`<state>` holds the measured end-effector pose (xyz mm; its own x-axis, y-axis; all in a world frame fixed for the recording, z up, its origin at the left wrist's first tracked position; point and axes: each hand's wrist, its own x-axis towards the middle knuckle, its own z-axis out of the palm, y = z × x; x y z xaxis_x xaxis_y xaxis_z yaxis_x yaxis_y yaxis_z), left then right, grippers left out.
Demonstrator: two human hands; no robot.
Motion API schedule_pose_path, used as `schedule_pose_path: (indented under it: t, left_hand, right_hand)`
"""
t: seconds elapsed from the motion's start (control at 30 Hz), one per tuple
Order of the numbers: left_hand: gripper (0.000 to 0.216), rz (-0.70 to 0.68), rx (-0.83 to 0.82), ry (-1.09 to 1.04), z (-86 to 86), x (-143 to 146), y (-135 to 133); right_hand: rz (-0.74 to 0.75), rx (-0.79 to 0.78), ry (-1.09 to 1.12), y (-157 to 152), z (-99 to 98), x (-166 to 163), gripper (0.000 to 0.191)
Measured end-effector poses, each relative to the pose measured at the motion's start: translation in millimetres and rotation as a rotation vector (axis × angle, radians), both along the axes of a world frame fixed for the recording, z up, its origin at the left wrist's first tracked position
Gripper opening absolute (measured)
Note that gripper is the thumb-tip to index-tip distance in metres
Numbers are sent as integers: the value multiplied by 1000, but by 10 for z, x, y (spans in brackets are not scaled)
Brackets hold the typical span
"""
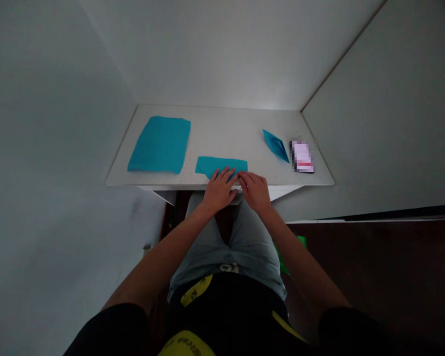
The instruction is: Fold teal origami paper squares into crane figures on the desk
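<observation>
A folded piece of blue paper (222, 162) lies at the front edge of the white table, with a slanting fold line at its left part. My left hand (220, 191) rests on it, fingers spread and stretched out over the lower middle. At the paper's lower right corner is my right hand (255, 190), its fingers bent and drawn together at the edge. The two hands are close together, and they hide the near edge of the paper.
On the table's left lies a flat blue sheet (161, 144). A folded blue paper boat (276, 146) sits at the right, beside a phone (301, 156) with a blurred screen. Walls close in the white table (226, 133) at the back and right.
</observation>
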<state>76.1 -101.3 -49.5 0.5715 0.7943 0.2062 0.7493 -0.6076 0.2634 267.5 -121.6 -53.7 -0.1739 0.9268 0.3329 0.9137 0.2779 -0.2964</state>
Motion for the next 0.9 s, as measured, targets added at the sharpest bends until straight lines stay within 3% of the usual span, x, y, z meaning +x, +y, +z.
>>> schedule_pose_path:
  t: [0.13, 0.3, 0.43, 0.57, 0.73, 0.9]
  left_hand:
    - [65, -4, -6, -3, 7, -177, 90]
    - [69, 37, 26, -27, -75, -744, 191]
    - [45, -20, 50, -101, -174, -1057, 170]
    - [29, -41, 88, -182, -201, -1198, 248]
    - [28, -172, 90, -189, -154, -1315, 422]
    - [28, -227, 29, -182, -129, -1357, 409]
  right_hand:
    - [25, -9, -29, -86, -56, 76, 49]
    - [61, -4, -82, -30, -17, 155, 55]
    - [73, 10, -88, -18, 0, 163, 55]
    - [80, 3, -85, 14, -1, 186, 51]
    - [86, 12, -73, 50, 5, 194, 51]
    - [101, 9, -62, 22, -12, 250, 50]
